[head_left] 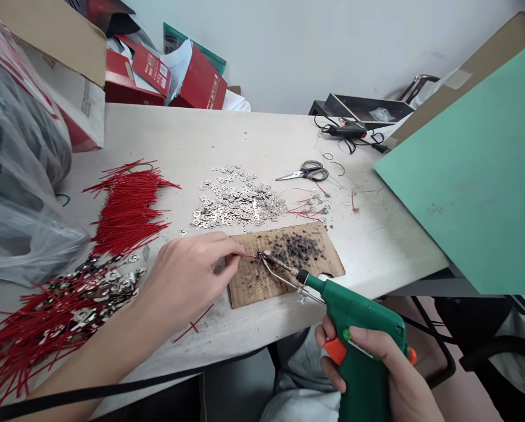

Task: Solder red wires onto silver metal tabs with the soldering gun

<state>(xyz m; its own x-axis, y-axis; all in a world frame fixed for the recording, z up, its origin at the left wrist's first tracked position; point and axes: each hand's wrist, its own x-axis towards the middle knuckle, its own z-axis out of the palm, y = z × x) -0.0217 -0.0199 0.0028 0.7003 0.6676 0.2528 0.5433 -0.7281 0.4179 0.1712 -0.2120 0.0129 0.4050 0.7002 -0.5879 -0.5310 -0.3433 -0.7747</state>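
My left hand (196,272) pinches a short red wire (250,256) over a scorched piece of cardboard (247,287). The wire's far end meets a small metal tab (266,253) lying on the cardboard. My right hand (376,363) is wrapped round the grip of a green soldering gun (363,310), with fingers at its orange trigger (335,350). The gun's tip and its thin curved feed tube reach the tab, touching or very close to it; I cannot tell which. Dark specks cover much of the cardboard.
Behind the cardboard lie loose metal tabs (240,202) and scissors (308,171). Cut red wires (128,211) are heaped at the left, with wired tabs (81,310) nearer me. A plastic bag (20,152) stands far left, a green board (477,176) right, a black corded tool (348,130) behind.
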